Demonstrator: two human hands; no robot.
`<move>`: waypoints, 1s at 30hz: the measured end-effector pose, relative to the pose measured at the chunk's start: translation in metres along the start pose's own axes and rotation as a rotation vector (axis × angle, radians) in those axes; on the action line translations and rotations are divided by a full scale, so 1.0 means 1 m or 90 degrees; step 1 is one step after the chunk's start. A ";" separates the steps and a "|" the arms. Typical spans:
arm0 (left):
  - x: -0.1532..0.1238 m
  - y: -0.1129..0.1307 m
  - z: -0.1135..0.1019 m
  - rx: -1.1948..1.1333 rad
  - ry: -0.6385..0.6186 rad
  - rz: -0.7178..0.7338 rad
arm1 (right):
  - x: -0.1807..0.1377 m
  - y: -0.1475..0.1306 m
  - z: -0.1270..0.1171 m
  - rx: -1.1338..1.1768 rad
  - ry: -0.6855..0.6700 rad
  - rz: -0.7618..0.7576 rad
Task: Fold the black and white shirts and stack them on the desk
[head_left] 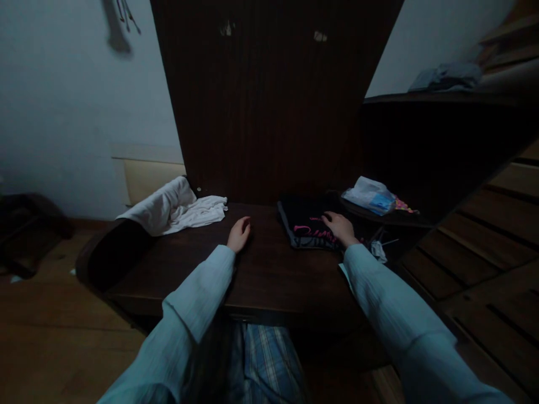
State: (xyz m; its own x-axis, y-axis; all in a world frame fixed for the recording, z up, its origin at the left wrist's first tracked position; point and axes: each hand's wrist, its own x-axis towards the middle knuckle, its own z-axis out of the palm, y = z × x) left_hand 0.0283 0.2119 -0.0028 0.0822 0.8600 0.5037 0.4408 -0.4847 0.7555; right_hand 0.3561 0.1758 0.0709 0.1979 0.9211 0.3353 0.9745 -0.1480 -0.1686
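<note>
A dark wooden table [269, 275] stands in front of me. My left hand [238, 233] rests on its bare top with the fingers curled loosely, holding nothing. My right hand [339, 228] lies flat on a folded black garment with pink lettering [305, 227] at the table's right side, fingers stretched out over the cloth. A crumpled white cloth [174, 209] lies at the table's far left corner, apart from both hands. Both arms wear light blue sleeves.
A tall dark wooden cabinet [269, 101] rises behind the table. A plastic packet [370, 195] lies on a small dark shelf to the right. Wooden steps [484, 235] run along the right. Folded clothes [446, 77] sit on a high ledge. The room is dim.
</note>
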 end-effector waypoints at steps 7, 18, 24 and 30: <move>0.000 -0.028 -0.102 0.391 0.068 -0.175 | -0.040 -0.014 0.027 0.213 0.359 0.074; -0.004 -0.018 -0.127 0.607 -0.025 -0.276 | -0.102 -0.127 0.049 0.389 0.241 -0.434; -0.005 -0.006 -0.109 0.573 -0.051 -0.239 | -0.100 -0.141 0.055 0.438 0.117 -0.410; -0.011 0.007 -0.077 0.539 -0.104 -0.104 | -0.097 -0.145 0.056 0.424 0.099 -0.381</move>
State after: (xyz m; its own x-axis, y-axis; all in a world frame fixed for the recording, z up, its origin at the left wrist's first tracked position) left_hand -0.0382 0.1864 0.0294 0.0583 0.9518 0.3011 0.9681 -0.1274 0.2155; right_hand 0.1901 0.1277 0.0111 -0.2624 0.7109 0.6525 0.6665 0.6225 -0.4102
